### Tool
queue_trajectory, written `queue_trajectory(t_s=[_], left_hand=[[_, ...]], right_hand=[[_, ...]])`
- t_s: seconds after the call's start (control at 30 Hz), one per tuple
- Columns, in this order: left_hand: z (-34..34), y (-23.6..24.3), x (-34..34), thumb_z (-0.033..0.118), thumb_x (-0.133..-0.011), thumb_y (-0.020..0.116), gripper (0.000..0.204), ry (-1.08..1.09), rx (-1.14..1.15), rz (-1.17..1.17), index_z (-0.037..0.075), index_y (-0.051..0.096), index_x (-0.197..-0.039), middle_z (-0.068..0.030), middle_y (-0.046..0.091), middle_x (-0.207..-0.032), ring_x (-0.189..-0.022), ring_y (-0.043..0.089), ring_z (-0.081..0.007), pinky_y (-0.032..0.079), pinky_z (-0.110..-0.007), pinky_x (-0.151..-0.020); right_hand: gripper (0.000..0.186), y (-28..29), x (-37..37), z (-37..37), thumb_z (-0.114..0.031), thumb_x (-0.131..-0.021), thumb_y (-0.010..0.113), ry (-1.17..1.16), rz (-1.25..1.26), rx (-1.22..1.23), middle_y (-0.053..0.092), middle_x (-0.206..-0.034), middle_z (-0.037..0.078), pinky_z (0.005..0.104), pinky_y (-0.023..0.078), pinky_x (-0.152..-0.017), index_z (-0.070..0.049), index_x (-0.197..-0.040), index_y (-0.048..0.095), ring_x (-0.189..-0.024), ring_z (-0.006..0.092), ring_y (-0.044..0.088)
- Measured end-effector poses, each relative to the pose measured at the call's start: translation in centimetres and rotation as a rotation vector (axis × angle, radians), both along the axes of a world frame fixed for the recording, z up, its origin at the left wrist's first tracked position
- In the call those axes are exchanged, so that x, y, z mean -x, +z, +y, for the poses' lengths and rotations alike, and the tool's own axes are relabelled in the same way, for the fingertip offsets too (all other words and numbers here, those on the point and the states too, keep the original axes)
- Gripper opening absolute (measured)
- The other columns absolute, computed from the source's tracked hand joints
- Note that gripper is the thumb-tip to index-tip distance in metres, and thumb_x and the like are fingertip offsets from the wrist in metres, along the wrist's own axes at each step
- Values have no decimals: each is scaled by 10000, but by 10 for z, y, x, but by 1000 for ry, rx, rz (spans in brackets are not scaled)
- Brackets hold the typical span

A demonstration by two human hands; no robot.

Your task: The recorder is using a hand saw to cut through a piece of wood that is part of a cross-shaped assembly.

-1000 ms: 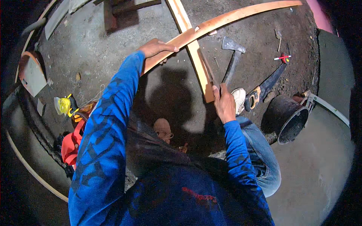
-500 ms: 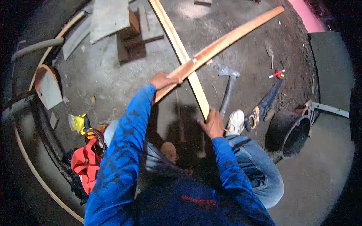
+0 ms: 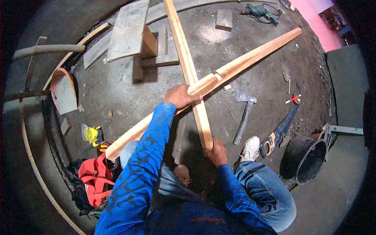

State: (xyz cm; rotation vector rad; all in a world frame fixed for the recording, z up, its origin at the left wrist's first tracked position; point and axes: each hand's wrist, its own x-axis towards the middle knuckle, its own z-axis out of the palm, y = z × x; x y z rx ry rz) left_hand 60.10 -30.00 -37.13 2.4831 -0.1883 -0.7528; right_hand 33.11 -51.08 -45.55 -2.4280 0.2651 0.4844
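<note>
Two wooden pieces in hand, crossed over each other. Left hand point(image 3: 181, 96) closed around the long tapered board point(image 3: 219, 76) right at the crossing; board running from lower left near the red bag point(image 3: 94, 180) up to the upper right. Right hand point(image 3: 216, 152) gripping the near end of the straight plank point(image 3: 187, 66), fingers wrapped around it; plank reaching away toward the top edge, passing under the board. Both pieces held above a dirt floor point(image 3: 117, 94).

On the floor, right side: one hatchet point(image 3: 243, 113), one handsaw point(image 3: 279, 131) with orange-black handle, one red marking tool point(image 3: 293, 99), one black bucket point(image 3: 305, 160). One white shoe point(image 3: 250, 148) between hatchet and saw. Top: one green power drill point(image 3: 260, 11), one small wood block point(image 3: 224, 18). Left: one yellow tool point(image 3: 91, 134) just beside the red bag, one arched wooden piece point(image 3: 64, 91). Stack of grey boards point(image 3: 129, 31) upper left, count unclear.
</note>
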Motion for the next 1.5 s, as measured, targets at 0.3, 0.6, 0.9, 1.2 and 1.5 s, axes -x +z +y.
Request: queue_trajectory(t_s=[0.3, 0.6, 0.9, 1.2, 1.5], left_hand=[[-15, 1, 7, 660, -767, 693, 712, -69, -27, -102, 9, 736, -1053, -257, 745, -1009, -949, 720, -437, 545, -533, -878], [-30, -15, 30, 564, -798, 739, 590, -69, -62, -217, 19, 686, -1018, -267, 739, -928, -909, 722, -441, 551, -558, -823], [-49, -64, 35, 515, -827, 756, 535, -36, -36, -335, 52, 618, -1055, -231, 731, -891, -850, 715, -439, 542, -557, -731], [-9, -78, -23, 525, -820, 774, 519, -112, -138, -414, 87, 652, -1071, -219, 729, -883, -819, 703, -451, 549, -543, -728], [52, -69, -38, 547, -844, 720, 566, -226, -191, -350, 61, 609, -1112, -242, 700, -916, -872, 688, -454, 535, -546, -754]], right_hand=[[608, -36, -3, 31, -223, -831, 854, 31, 344, -762, 734, -1191, 97, 379, 553, -959, -40, -1358, 614, -1098, 191, 689], [251, -124, 51, 242, -206, -958, 563, 691, -219, -417, 720, -931, 146, 465, 559, -797, -33, -1011, 736, -804, 354, 678], [278, -58, -24, 130, -188, -913, 630, 1004, -83, -326, 720, -1180, 153, 491, 522, -964, -50, -1134, 725, -1080, 353, 674], [136, -18, -19, -243, -101, -903, 638, -702, -652, 548, 661, -922, 171, 420, 513, -841, 20, -965, 636, -901, 294, 660], [572, -101, 104, -335, -437, -709, 899, -1182, 15, 409, 707, -931, 238, 477, 523, -845, 6, -974, 653, -898, 369, 686]])
